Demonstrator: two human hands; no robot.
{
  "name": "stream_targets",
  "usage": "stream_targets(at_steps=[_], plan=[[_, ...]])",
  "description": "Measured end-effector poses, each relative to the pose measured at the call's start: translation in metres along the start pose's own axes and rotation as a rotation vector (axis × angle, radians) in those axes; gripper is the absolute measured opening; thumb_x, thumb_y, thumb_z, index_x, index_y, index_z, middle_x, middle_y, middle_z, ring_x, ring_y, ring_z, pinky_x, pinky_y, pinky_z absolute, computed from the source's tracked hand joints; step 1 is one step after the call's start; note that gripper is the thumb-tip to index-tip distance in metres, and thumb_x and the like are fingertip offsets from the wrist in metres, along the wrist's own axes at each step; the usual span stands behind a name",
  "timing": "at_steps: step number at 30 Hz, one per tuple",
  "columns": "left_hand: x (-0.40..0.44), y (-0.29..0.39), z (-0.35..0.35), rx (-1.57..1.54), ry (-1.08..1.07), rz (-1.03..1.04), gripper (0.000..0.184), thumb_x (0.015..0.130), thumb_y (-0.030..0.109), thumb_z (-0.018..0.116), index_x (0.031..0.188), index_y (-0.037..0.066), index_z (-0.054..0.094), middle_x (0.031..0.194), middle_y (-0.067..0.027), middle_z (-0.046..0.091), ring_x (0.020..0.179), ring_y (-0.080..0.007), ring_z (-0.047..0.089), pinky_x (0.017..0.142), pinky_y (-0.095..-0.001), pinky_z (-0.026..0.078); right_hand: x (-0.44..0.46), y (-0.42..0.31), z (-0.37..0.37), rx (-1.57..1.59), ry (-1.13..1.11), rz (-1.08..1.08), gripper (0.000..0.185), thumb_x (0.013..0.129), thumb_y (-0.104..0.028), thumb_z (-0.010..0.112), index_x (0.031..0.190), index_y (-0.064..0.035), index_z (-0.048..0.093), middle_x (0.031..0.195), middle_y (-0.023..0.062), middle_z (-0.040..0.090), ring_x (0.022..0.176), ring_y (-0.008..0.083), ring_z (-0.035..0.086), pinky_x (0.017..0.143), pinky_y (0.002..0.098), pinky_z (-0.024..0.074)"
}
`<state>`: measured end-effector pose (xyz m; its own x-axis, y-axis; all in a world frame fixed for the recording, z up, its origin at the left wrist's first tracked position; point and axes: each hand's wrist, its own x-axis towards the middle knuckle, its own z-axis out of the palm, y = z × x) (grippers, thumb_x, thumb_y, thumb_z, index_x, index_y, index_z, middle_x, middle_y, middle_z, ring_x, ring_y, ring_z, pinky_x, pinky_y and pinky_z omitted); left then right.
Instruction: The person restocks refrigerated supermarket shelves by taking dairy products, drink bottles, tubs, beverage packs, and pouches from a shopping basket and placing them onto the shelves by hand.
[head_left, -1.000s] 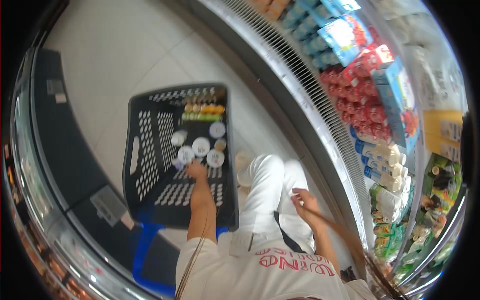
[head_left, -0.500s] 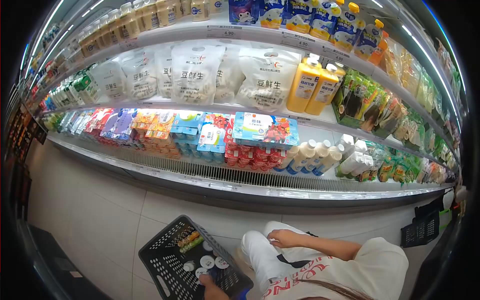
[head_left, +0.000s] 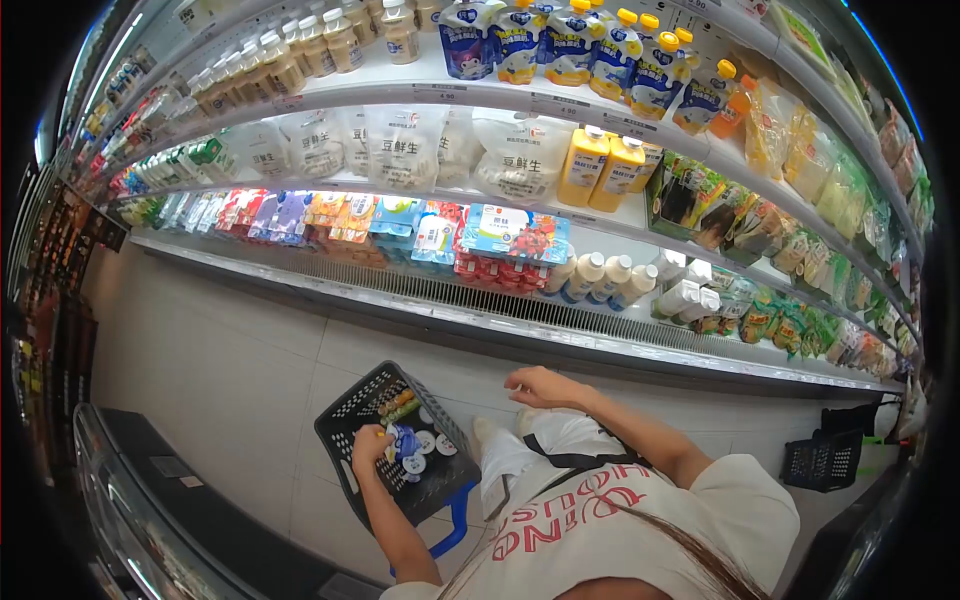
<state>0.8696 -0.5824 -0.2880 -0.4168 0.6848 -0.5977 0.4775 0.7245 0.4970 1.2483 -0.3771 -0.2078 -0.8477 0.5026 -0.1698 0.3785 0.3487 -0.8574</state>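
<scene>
My left hand [head_left: 370,445] is inside the dark shopping basket [head_left: 338,412], closed on a blue and white spouted pouch [head_left: 404,440] with a yellow cap. Beside and below the pouch lie several white-lidded containers [head_left: 414,464]. Behind them is a green and yellow pack [head_left: 402,405], its contents too small to make out. A blue handle [head_left: 458,520] hangs at the basket's near side. My right hand [head_left: 540,387] hovers near my white trousers with loosely bent fingers and nothing visible in it.
A refrigerated shelf unit [head_left: 440,300] runs across the front, holding blue pouches [head_left: 570,45], white bags [head_left: 408,150], yellow bottles [head_left: 583,168] and boxed drinks [head_left: 515,235]. Another dark basket [head_left: 822,460] stands at right. A black counter edge [head_left: 190,500] is close on the left.
The view has shifted, showing more of the basket and my left arm. The blue pouch in my left hand is plainer now. My right hand has lifted away from my leg.
</scene>
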Motion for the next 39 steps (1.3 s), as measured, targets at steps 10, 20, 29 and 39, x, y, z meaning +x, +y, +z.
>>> stream_targets(at_steps=[10,20,29,39], plan=[[-0.076,0.257,-0.151,-0.361,-0.356,0.474,0.013,0.078,0.011,0.060,0.085,0.002,0.064,0.074,0.0013,0.059,0.067,-0.0053,0.055,0.060,-0.0206,0.046,0.072,-0.106,-0.055,0.692,-0.071,0.098,0.057,0.100,-0.050,0.034,0.133,-0.0044,0.048,0.130,0.0111,0.052,0.117,0.0201,0.051,0.098,0.0335,0.0429],[-0.074,0.315,-0.142,-0.870,-0.275,0.682,0.029,0.088,0.015,0.064,0.113,0.005,0.052,0.098,-0.0008,0.059,0.084,-0.0074,0.060,0.068,-0.0199,0.049,0.045,-0.137,-0.073,1.041,-0.081,-0.070,0.059,0.084,-0.020,0.072,0.131,0.0007,0.043,0.121,0.0088,0.057,0.109,0.0148,0.056,0.094,0.0312,0.0456],[-0.115,0.377,-0.061,-1.321,-0.397,0.844,0.053,0.094,0.033,0.057,0.134,0.000,0.044,0.127,-0.0157,0.053,0.113,-0.0227,0.054,0.090,-0.0362,0.045,0.036,-0.143,-0.109,1.896,-0.476,-0.101,0.054,0.095,-0.039,0.041,0.122,0.0069,0.049,0.095,0.0208,0.062,0.072,0.0205,0.062,0.054,0.0286,0.0503],[-0.120,0.407,-0.072,-1.445,-0.122,0.618,0.021,0.089,0.016,0.066,0.102,-0.001,0.063,0.090,-0.0074,0.068,0.073,-0.0121,0.064,0.060,-0.0253,0.052,0.024,-0.158,-0.122,1.532,0.070,-0.020,0.065,0.099,-0.051,0.029,0.129,0.0046,0.045,0.119,0.0187,0.058,0.100,0.0288,0.061,0.083,0.0383,0.0523]])
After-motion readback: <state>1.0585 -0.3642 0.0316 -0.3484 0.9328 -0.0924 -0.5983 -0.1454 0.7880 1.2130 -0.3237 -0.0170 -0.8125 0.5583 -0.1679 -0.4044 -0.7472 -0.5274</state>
